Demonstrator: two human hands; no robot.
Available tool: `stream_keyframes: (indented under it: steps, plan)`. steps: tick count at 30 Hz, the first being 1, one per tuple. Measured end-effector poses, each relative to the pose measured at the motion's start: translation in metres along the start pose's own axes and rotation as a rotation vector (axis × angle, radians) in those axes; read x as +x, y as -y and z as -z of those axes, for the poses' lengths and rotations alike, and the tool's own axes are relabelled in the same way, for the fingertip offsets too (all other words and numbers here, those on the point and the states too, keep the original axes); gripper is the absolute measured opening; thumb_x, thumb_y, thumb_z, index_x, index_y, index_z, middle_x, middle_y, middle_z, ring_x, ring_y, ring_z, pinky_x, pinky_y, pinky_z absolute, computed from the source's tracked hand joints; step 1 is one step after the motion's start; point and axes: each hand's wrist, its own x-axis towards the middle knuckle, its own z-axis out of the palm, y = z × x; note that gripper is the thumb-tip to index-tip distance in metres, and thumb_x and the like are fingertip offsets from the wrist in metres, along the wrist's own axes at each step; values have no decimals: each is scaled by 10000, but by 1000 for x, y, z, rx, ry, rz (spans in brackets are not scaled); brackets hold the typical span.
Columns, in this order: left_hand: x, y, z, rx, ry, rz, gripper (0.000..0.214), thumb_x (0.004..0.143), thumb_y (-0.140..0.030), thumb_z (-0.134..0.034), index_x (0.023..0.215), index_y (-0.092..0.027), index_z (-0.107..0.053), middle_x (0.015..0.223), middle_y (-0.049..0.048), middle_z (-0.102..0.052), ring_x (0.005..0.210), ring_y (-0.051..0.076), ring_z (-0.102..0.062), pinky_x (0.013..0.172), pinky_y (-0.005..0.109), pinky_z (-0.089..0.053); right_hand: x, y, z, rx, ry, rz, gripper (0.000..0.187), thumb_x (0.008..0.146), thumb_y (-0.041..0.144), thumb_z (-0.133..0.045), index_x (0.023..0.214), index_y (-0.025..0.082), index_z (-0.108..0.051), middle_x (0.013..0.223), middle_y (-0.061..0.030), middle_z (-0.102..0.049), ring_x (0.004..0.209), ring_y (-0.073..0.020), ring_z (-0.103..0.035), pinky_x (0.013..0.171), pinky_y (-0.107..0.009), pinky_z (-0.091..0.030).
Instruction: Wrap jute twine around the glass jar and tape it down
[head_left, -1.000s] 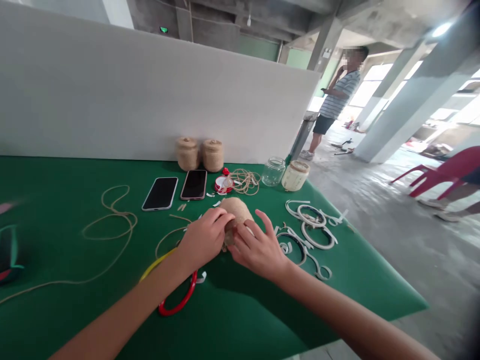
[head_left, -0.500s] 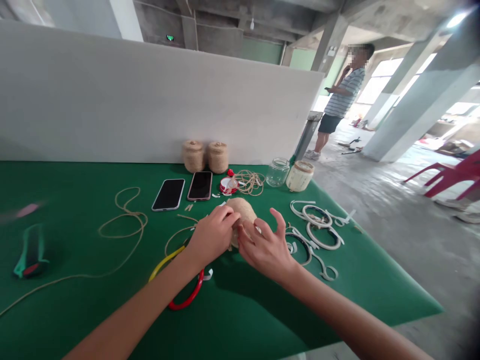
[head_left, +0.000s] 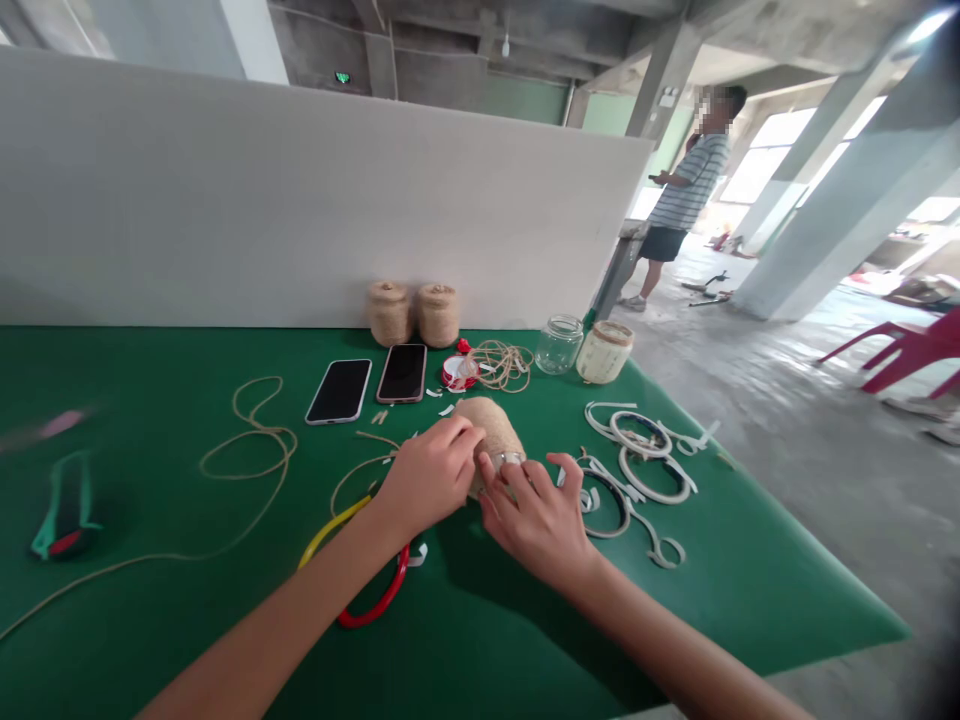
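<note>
A jar wrapped in jute twine [head_left: 491, 422] lies tilted on the table between my hands, with a strip of bare glass showing near my fingers. My left hand [head_left: 435, 468] is closed on its left side, thumb and fingers pinched together there. My right hand [head_left: 536, 512] grips the near right side, its bent fingers pressed against the glass and twine. The underside of the jar is hidden by both hands. Beneath my left forearm, a yellow and red pair of handles [head_left: 377, 608] is partly covered. A length of loose twine [head_left: 251, 500] curls to the left.
Two twine spools [head_left: 390, 315] stand by the white partition [head_left: 315, 200], behind two phones [head_left: 339, 391]. A clear jar [head_left: 559, 347] and a cream-coloured jar [head_left: 604, 354] stand at the back right. Tape rolls [head_left: 654, 474] lie right; a green-handled tool [head_left: 66, 510] lies left. A person [head_left: 686, 200] stands beyond.
The fingers of my right hand have straightened and spread lower along the jar, baring more of its glass. My left hand keeps its pinch. The view has shifted slightly.
</note>
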Motion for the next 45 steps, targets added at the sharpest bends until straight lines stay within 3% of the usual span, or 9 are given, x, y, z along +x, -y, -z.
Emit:
stream_keyframes:
  steps: [7, 18, 24, 28, 31, 34, 38, 42, 45]
  plan:
    - [3, -3, -1, 42, 3, -20, 227, 843, -114, -392, 976, -150, -573, 977, 90, -583, 919, 193, -566, 771, 307, -493, 6, -2, 0, -44, 7, 77, 213, 850, 195, -506, 1031, 154, -609, 814, -26, -612, 770, -165, -496, 846, -453, -287]
    - [5, -2, 2, 68, 95, -8, 305, 742, -15, -430, 987, -154, -547, 979, 81, -564, 926, 197, -559, 772, 308, -495, -6, 0, -10, -29, 56, 84, 338, 836, 194, -502, 1170, 202, -550, 999, -55, -605, 901, -200, -488, 884, -462, -268]
    - [6, -2, 2, 8, 96, 24, 303, 829, -36, -377, 1040, -164, -551, 1032, 77, -573, 980, 191, -558, 817, 310, -495, -18, 2, 6, 91, -6, 82, 292, 818, 198, -503, 1094, 226, -594, 941, -31, -609, 818, -157, -495, 840, -391, -296]
    - [1, 0, 3, 3, 1, 23, 321, 845, -37, -341, 1029, -160, -573, 1023, 81, -596, 953, 184, -577, 802, 305, -501, -35, -26, 19, 189, 29, -66, 199, 792, 152, -500, 946, 179, -623, 896, -65, -584, 807, -179, -506, 786, -344, -377]
    - [-7, 2, 7, 14, -33, -4, 340, 837, -39, -339, 1052, -157, -575, 1030, 89, -596, 912, 180, -586, 715, 283, -511, -53, -59, 27, 221, 139, -245, 174, 800, 133, -456, 879, 173, -606, 923, -81, -578, 838, -198, -515, 768, -341, -405]
    - [-14, 4, 10, -2, -41, -21, 337, 856, -61, -339, 1085, -157, -567, 1045, 92, -586, 904, 171, -582, 680, 264, -504, -70, -83, 35, 285, 329, -245, 164, 790, 147, -467, 889, 198, -589, 910, -65, -594, 866, -209, -528, 800, -369, -402]
    - [-21, 3, 9, -23, -30, -35, 318, 860, -64, -355, 1072, -153, -576, 1021, 83, -585, 893, 164, -574, 708, 275, -495, -87, -88, 37, 354, 493, -234, 116, 801, 185, -510, 892, 224, -571, 934, -46, -606, 911, -218, -530, 885, -436, -361]
    - [-24, 1, 6, -29, -57, -39, 307, 850, -56, -374, 1052, -149, -585, 1003, 77, -588, 894, 168, -571, 740, 288, -487, -87, -83, 35, 389, 451, -280, 90, 857, 184, -476, 837, 221, -556, 862, -23, -606, 864, -191, -541, 897, -430, -351]
    - [-24, 0, 9, -38, -124, -27, 300, 836, -50, -391, 1032, -159, -591, 993, 72, -593, 898, 172, -571, 743, 290, -479, -73, -84, 40, 520, 368, -361, 75, 887, 228, -459, 880, 217, -532, 828, -19, -593, 812, -170, -547, 801, -339, -414]
